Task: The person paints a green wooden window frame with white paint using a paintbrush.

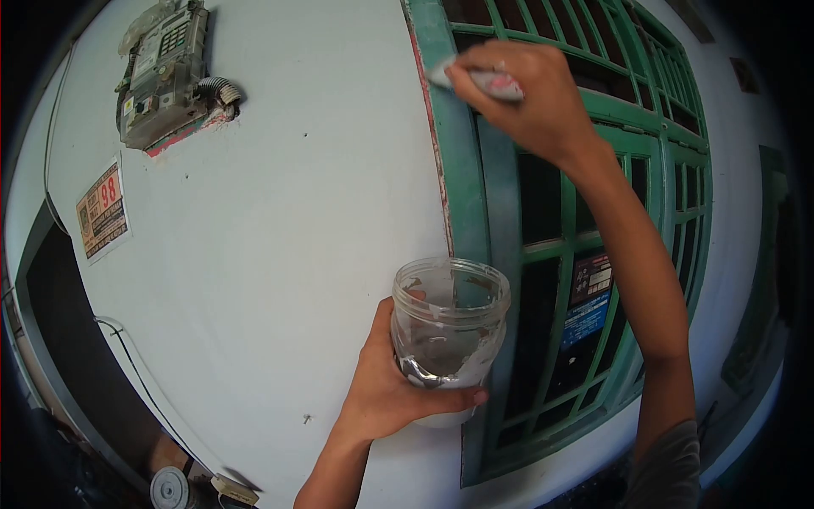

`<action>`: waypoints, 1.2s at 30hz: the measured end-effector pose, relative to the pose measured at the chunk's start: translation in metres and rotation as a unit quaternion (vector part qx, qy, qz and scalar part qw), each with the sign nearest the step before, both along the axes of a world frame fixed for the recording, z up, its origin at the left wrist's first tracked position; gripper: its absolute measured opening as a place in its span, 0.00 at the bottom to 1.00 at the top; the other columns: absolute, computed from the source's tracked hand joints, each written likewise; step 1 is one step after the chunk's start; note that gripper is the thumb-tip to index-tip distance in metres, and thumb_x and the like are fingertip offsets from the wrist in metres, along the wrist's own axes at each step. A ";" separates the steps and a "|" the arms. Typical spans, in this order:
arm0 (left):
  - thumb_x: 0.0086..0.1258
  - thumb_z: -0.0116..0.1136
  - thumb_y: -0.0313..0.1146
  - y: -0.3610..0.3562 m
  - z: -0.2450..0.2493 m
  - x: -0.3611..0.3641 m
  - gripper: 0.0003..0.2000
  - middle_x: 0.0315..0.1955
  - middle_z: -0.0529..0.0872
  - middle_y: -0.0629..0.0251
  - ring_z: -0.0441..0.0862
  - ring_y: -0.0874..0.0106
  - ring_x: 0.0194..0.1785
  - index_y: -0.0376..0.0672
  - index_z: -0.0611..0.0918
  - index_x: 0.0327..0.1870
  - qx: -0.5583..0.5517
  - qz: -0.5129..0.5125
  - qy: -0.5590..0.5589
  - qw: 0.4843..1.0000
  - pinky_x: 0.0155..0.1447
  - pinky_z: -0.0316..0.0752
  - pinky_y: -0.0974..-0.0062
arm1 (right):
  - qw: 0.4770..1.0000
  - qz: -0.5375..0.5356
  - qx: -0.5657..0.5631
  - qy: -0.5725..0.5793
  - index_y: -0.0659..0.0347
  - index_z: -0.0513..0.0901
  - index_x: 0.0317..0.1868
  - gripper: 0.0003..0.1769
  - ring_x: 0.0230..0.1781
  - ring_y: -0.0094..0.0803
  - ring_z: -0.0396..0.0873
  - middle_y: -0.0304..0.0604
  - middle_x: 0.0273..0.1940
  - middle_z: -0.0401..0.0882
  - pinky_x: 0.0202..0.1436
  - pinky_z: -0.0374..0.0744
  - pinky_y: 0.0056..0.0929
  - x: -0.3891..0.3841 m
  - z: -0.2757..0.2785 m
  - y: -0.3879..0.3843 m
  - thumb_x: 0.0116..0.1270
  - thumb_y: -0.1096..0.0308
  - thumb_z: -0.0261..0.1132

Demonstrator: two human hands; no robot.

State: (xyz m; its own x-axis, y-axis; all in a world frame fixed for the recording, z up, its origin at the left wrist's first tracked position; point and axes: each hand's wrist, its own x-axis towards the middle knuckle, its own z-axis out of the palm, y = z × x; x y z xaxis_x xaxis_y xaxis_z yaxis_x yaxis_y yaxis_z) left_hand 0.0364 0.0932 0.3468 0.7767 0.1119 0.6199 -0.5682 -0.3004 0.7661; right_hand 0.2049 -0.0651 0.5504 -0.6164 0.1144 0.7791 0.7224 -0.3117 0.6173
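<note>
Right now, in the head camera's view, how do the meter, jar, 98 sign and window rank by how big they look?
Largest to smallest:
1. Window
2. Jar, though being near the camera likely enlarges it
3. Meter
4. 98 sign

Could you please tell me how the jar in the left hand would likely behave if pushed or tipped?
The jar would probably roll on its side, since its wall is round. It may be light for its size, as the whitish contents look low. Tipping could spill them, because the top is open.
</note>
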 end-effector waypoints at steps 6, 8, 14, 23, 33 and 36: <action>0.39 0.89 0.28 0.006 -0.002 -0.008 0.53 0.60 0.82 0.56 0.81 0.63 0.65 0.35 0.66 0.70 -0.023 -0.010 -0.011 1.000 0.70 0.76 0.64 | 0.981 -0.018 -0.129 0.145 0.63 0.86 0.31 0.04 0.28 0.45 0.84 0.50 0.27 0.85 0.31 0.80 0.37 -0.009 -0.089 -0.017 0.62 0.73 0.73; 0.39 0.89 0.28 0.003 0.004 -0.013 0.53 0.60 0.82 0.56 0.81 0.64 0.65 0.35 0.67 0.70 -0.019 -0.009 -0.006 1.000 0.70 0.76 0.64 | 0.964 0.016 -0.185 0.190 0.64 0.86 0.31 0.04 0.25 0.45 0.83 0.49 0.25 0.83 0.29 0.79 0.35 -0.017 -0.102 -0.026 0.62 0.74 0.73; 0.40 0.88 0.27 -0.001 0.004 -0.011 0.53 0.60 0.81 0.56 0.81 0.63 0.65 0.35 0.66 0.71 -0.010 -0.009 -0.012 1.000 0.70 0.76 0.63 | 0.831 0.052 -0.271 0.483 0.68 0.84 0.27 0.09 0.12 0.32 0.79 0.44 0.17 0.81 0.18 0.75 0.27 -0.033 -0.043 -0.040 0.62 0.70 0.71; 0.39 0.89 0.29 -0.003 0.004 -0.018 0.54 0.60 0.81 0.55 0.81 0.61 0.65 0.35 0.65 0.71 -0.006 0.014 -0.016 1.000 0.70 0.75 0.63 | 0.909 -0.020 -0.183 0.374 0.68 0.83 0.24 0.15 0.12 0.32 0.80 0.45 0.17 0.80 0.19 0.75 0.28 -0.021 0.044 -0.012 0.63 0.63 0.67; 0.38 0.90 0.30 -0.001 0.004 -0.020 0.54 0.60 0.81 0.54 0.81 0.60 0.65 0.35 0.65 0.71 -0.019 0.029 -0.018 0.999 0.70 0.75 0.62 | 0.966 0.037 -0.036 0.252 0.74 0.84 0.28 0.13 0.20 0.34 0.85 0.49 0.21 0.83 0.24 0.82 0.33 -0.029 0.146 -0.003 0.64 0.69 0.69; 0.38 0.89 0.30 -0.001 0.004 -0.021 0.54 0.60 0.81 0.53 0.81 0.60 0.65 0.35 0.65 0.71 -0.018 0.033 -0.024 0.999 0.70 0.76 0.62 | 0.972 0.079 0.031 0.217 0.73 0.85 0.26 0.14 0.21 0.34 0.85 0.48 0.20 0.83 0.27 0.81 0.36 -0.023 0.157 0.002 0.64 0.68 0.69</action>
